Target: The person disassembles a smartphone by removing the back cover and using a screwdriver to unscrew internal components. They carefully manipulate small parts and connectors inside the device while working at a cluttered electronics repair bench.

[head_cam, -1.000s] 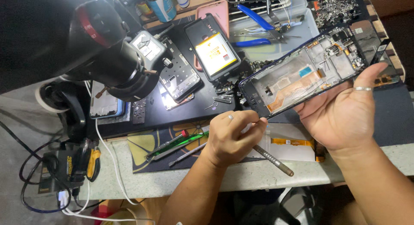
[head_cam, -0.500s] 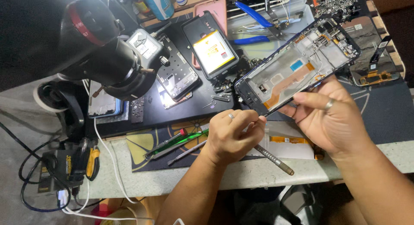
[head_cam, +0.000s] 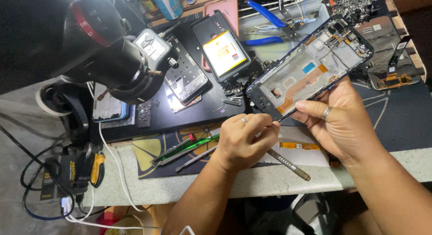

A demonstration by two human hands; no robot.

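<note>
We hold the opened phone frame [head_cam: 310, 66] tilted above the tabletop [head_cam: 270, 181], its bare inner side facing us; our right hand [head_cam: 342, 122] has its grip pinching the frame's lower edge, thumb over the near rim; just left of that pinch, our left hand [head_cam: 245, 140] is pressed together around a metal tool [head_cam: 288, 165], its tip at the frame's near corner; left of the frame lies a phone with a yellow battery [head_cam: 222, 50]; further left stands a microscope [head_cam: 112, 59]; behind the frame lie blue-handled pliers [head_cam: 265, 12].
</note>
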